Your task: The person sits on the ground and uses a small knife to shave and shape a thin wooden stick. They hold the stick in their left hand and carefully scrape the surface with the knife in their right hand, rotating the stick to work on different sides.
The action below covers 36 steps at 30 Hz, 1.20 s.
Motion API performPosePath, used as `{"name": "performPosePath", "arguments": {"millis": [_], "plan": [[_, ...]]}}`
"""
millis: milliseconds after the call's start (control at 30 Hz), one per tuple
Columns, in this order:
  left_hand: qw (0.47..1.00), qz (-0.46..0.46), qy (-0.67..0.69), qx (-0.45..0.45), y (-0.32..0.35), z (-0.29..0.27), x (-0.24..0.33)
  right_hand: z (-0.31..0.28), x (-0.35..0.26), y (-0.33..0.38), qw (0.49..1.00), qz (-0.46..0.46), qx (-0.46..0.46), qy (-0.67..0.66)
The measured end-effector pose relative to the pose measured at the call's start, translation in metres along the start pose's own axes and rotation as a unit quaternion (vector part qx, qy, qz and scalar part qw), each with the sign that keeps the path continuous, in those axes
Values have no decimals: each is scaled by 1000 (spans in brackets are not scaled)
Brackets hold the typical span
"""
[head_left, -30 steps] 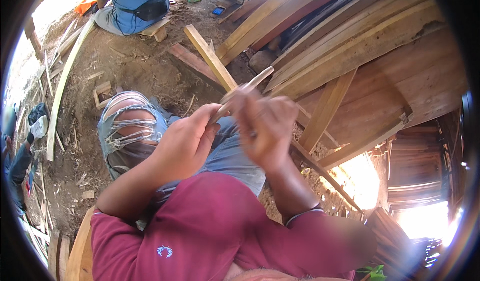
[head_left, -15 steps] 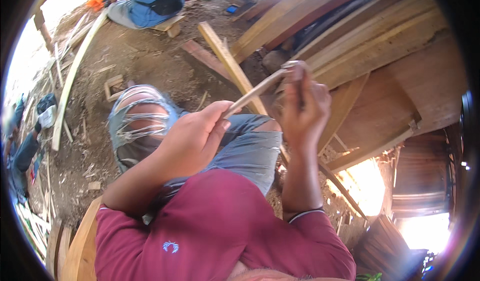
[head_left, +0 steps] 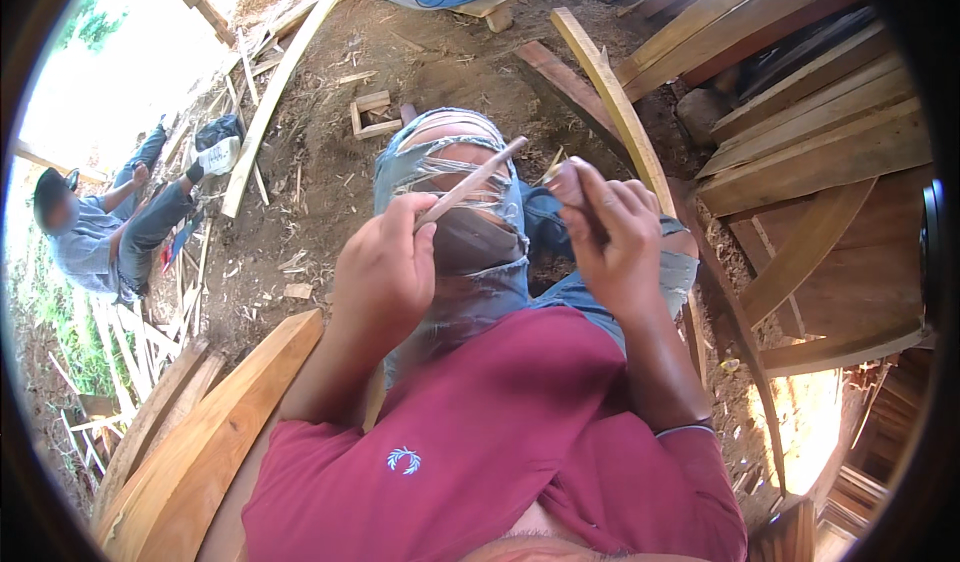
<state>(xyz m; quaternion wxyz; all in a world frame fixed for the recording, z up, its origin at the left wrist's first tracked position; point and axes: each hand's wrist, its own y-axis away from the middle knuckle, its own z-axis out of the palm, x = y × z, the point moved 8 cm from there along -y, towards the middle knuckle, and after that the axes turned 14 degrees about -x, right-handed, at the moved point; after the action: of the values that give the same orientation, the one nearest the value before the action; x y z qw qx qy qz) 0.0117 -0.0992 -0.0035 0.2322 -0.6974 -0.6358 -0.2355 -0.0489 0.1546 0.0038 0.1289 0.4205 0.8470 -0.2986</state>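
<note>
My left hand [head_left: 382, 270] is closed around the lower end of a thin, pale wooden stick [head_left: 472, 184], which slants up to the right above my knee in torn jeans [head_left: 440, 172]. To its right, my right hand [head_left: 622, 234] is raised with its fingers curled in a pinch. Whatever lies between those fingers is too small and too covered to name. A gap separates the right fingertips from the tip of the stick.
Thick planks [head_left: 215, 432] stand at my lower left. Long boards [head_left: 820, 152] are stacked at the right, and a narrow beam [head_left: 615, 102] lies ahead. A small wooden frame [head_left: 375, 114] rests on the dirt. Another person [head_left: 110, 227] sits at the far left.
The stick's far end was at my right hand; now the two are apart. The stick stays in my left hand. The view has swung left, bringing the seated person further into sight.
</note>
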Motion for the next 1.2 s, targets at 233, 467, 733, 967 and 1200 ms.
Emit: {"name": "performPosePath", "arguments": {"millis": [233, 467, 733, 967, 1200], "plan": [[996, 41, -66, 51, -13, 3, 16, 26, -35, -7, 996, -54, -62, 18], [983, 99, -117, 101, -13, 8, 28, 37, -9, -31, 999, -21, 7, 30], [974, 126, -140, 130, -8, 11, 25, 44, 2, -36, 995, 41, -41, 76], [974, 131, -132, 127, -7, 17, 20, 50, -4, -30, 998, -26, -10, 58], [974, 139, -128, 125, -12, 19, 15, 56, -35, -19, 997, -81, -4, -6]]}}
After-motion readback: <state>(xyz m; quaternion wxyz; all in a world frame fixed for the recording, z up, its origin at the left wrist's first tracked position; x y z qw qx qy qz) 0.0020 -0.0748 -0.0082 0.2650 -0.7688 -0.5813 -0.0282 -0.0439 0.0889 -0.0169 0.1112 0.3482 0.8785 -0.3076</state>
